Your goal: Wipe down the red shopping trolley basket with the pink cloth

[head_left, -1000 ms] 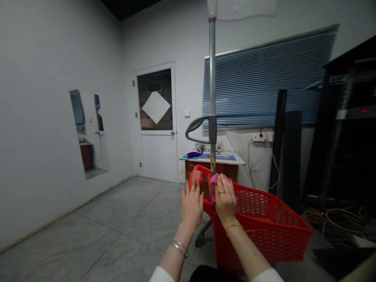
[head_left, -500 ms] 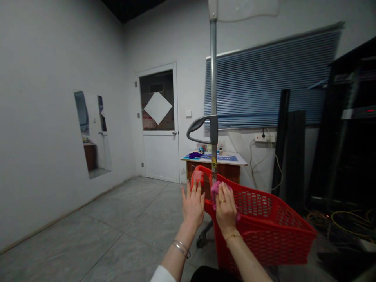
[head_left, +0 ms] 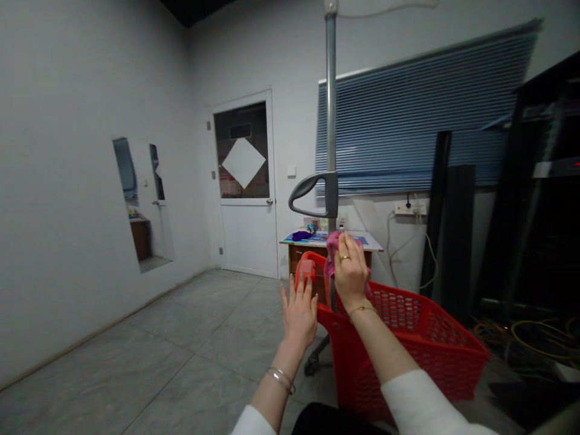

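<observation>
A red mesh shopping basket [head_left: 408, 338] on wheels stands in front of me, with a tall metal pole [head_left: 331, 109] rising from its near corner and a grey handle [head_left: 315, 194] partway up. My right hand [head_left: 350, 272] is closed on a pink cloth [head_left: 333, 244], pressed against the pole just below the handle. My left hand [head_left: 299, 311] is open, fingers straight up, resting against the red corner piece [head_left: 304, 270] of the basket.
A small wooden desk [head_left: 330, 248] with papers stands behind the basket, beside a white door [head_left: 247, 193]. Blue blinds [head_left: 408, 115] cover the window. Dark racks [head_left: 539, 199] and loose cables [head_left: 534, 335] fill the right side. Grey tiled floor [head_left: 158, 356] spreads to the left.
My right hand has slid up the pole with the pink cloth, from the basket rim to just below the grey handle. My left hand has stayed at the red corner.
</observation>
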Demonstrator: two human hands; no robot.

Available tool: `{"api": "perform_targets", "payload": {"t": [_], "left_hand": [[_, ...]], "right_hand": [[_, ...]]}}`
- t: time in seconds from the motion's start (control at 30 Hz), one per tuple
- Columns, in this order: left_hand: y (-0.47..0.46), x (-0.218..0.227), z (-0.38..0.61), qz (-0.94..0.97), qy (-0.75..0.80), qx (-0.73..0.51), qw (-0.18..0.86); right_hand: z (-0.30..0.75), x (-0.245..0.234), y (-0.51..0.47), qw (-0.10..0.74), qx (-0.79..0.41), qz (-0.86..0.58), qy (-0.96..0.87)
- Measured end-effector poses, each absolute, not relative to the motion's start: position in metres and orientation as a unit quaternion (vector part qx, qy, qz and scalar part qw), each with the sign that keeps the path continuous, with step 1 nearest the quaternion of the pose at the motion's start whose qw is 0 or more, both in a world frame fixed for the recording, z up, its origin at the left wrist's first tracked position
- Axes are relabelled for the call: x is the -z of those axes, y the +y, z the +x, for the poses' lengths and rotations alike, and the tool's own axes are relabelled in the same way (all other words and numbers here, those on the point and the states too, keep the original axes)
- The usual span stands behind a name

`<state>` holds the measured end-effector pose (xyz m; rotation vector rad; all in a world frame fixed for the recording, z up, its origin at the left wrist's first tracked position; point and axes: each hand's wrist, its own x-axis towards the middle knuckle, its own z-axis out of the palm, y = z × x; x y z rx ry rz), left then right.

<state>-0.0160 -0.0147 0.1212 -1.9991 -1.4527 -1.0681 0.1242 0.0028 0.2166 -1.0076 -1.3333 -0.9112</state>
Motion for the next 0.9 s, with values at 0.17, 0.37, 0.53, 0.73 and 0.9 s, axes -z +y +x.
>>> {"api": "perform_targets", "payload": {"t": [0.17,0.37,0.53,0.73,0.9], "left_hand": [[-0.018,-0.123,-0.016,-0.722,-0.528,0.39,0.216],[-0.017,-0.123,-0.015,-0.725,-0.53,0.383,0.217],[-0.014,-0.12,-0.013,-0.726,-0.537,0.376,0.209],[-0.015,-0.12,-0.012,-0.728,-0.536,0.378,0.202],[-0.016,-0.121,-0.013,-0.727,-0.534,0.38,0.204]], "right_hand": [[0.124,-0.125,-0.014,0.564,0.388,-0.432,-0.587],[0.127,-0.167,-0.004,0.566,0.404,-0.42,-0.583],[0.128,-0.257,0.01,0.575,0.405,-0.434,-0.564],[0.121,-0.191,-0.004,0.573,0.395,-0.44,-0.567],[0.121,-0.117,-0.016,0.562,0.389,-0.445,-0.579]]}}
